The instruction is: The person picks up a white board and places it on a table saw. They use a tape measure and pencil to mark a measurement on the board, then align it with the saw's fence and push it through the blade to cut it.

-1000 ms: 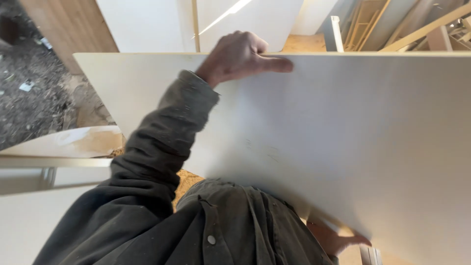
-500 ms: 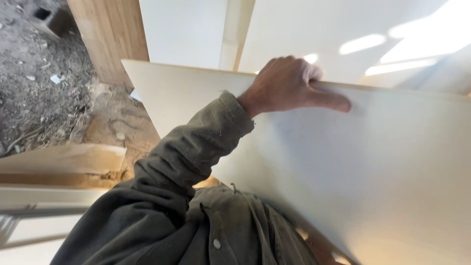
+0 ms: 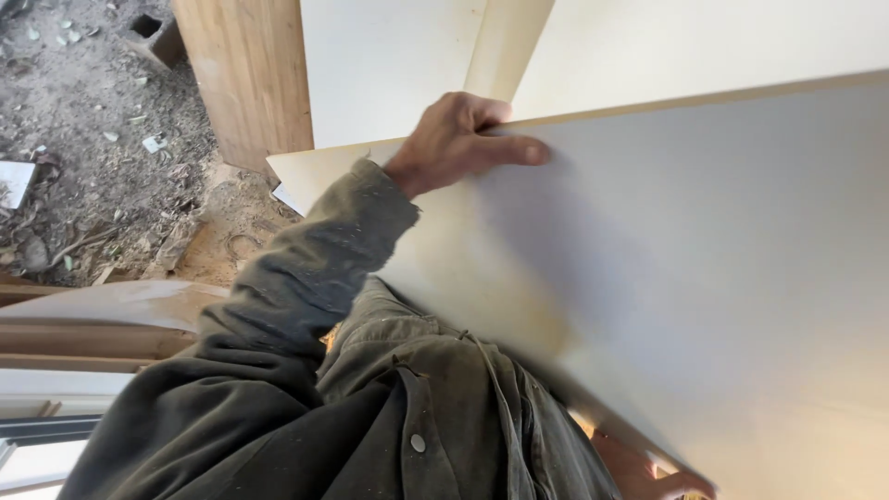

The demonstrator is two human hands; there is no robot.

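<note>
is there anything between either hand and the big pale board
Nothing visible. The left hand grips the top edge of the large pale flat board directly, fingers flat on its face. The right hand touches the lower edge, partly hidden by the dark green jacket.

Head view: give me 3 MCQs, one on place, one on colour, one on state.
1. Where does the left hand hold the pale panel?
A. on its upper edge
B. flat under its middle
C. not touching it

2. What colour is the jacket sleeve?
A. bright orange
B. dark olive green
C. white

3. How does the panel stand?
A. flat on the ground
B. raised and tilted against the body
C. broken in two

Answers:
1 A, the fingers curl over the top edge with the thumb pressed on the face.
2 B, the sleeve and jacket front are dull dark green.
3 B, the left-hand grip is on the upper edge, the right hand is at the lower edge, and the dirt ground lies far below.
</note>
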